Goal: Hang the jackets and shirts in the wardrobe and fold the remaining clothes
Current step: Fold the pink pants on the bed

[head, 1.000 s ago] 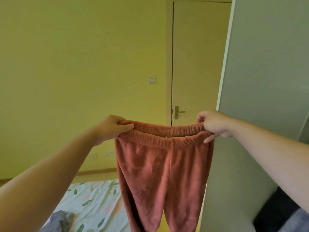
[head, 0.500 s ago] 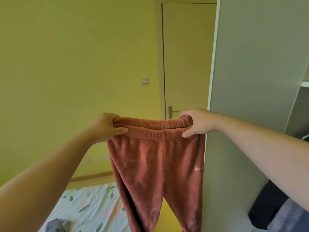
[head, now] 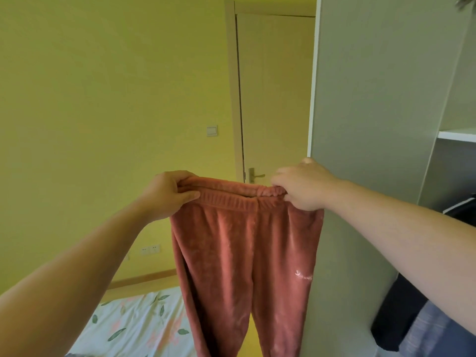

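Head view: held rust-red fleece trousers [head: 242,253] up in the air by the waistband, left hand [head: 164,194] pinching one end between thumb and curled fingers, right hand [head: 304,188] gripping the other. Dangled them legs-down above the leaf-print bed [head: 134,325], beside the wardrobe [head: 373,99].

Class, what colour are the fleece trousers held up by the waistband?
Rust red, with a small pale embroidered mark on one leg; the fleece trousers show in the head view.
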Motion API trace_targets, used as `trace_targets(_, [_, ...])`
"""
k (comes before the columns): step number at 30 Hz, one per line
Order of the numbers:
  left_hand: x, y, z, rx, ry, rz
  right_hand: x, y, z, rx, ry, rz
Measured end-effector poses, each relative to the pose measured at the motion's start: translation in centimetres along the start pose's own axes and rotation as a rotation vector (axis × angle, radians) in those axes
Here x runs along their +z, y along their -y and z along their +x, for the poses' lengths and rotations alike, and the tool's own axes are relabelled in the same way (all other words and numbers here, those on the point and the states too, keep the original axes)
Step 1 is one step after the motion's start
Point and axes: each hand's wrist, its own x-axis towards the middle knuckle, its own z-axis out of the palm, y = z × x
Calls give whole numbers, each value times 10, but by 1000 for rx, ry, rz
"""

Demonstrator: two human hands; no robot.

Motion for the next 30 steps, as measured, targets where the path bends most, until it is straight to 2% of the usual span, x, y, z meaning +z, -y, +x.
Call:
trace_targets(7, [13, -27, 1, 106, 144, -235, 17, 10, -6, 69, -47, -102])
trace_targets(9, [16, -35, 0, 140, 162, -287, 26, 8, -8, 103, -28, 73])
trace_targets(13, [21, -42, -3, 139, 197, -437, 32, 5, -11, 156, 91, 579])
trace_targets(16, [27, -38, -6, 72, 226, -518, 32, 10, -22, 128, 83, 669])
trace_targets(19, [40, -28, -9, 0, 294, -444, 37, 17, -37, 8, 154, 557])
trace_targets(21, [53, -23, -13, -3, 385, -308, 37, 29, -47, -88, 125, 475])
trace_targets(24, [77, -17, -20, 170, 409, -13, 37, 40, -62, -243, 6, 386])
trace_targets(27, [96, -16, -32, 357, 395, -3, 36, 50, -74, -358, -26, 347])
trace_targets(30, [114, -18, -47, 545, 365, 46, 36, 56, -83, -410, 27, 317])
